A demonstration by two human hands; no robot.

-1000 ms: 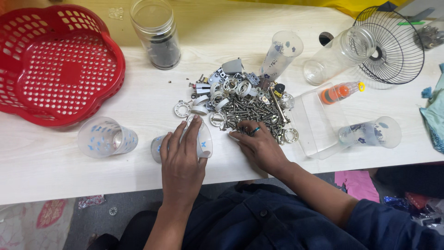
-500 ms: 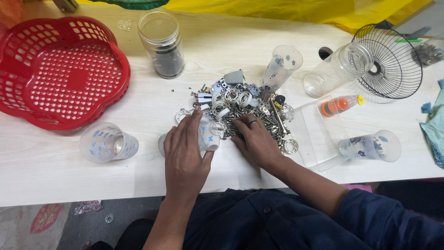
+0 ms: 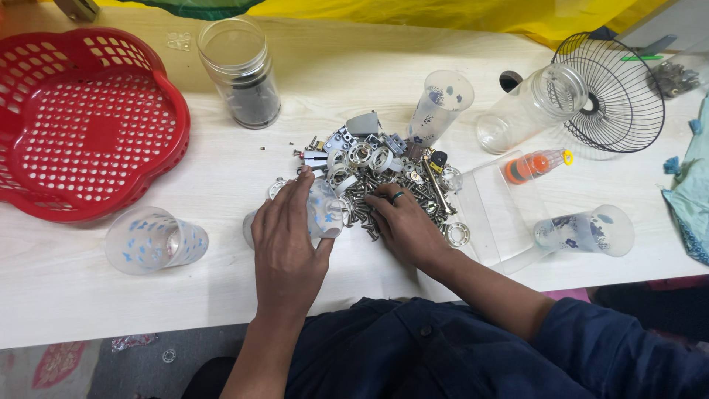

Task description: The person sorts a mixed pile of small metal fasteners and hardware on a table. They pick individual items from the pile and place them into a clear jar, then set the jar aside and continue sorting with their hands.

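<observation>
My left hand [image 3: 288,240] grips a clear plastic cup with blue print [image 3: 323,210], lying on its side with its mouth toward a pile of screws, bearings and small metal parts [image 3: 384,174] on the pale table [image 3: 221,170]. My right hand [image 3: 402,225] rests palm down on the near side of the pile, fingers curled among the screws, a dark ring on one finger. Whether it holds any piece I cannot tell.
A red perforated basket [image 3: 81,122] sits at far left. A clear jar [image 3: 240,70] stands behind. Similar cups lie at left [image 3: 155,240], behind the pile [image 3: 439,103] and at right [image 3: 587,229]. A clear bottle [image 3: 532,107], black fan grille [image 3: 609,92], clear tray [image 3: 498,214] and orange-capped tube [image 3: 535,164] lie right.
My right hand slid slightly left across the pile toward the cup's mouth. My left hand keeps its grip on the cup, which stays in place.
</observation>
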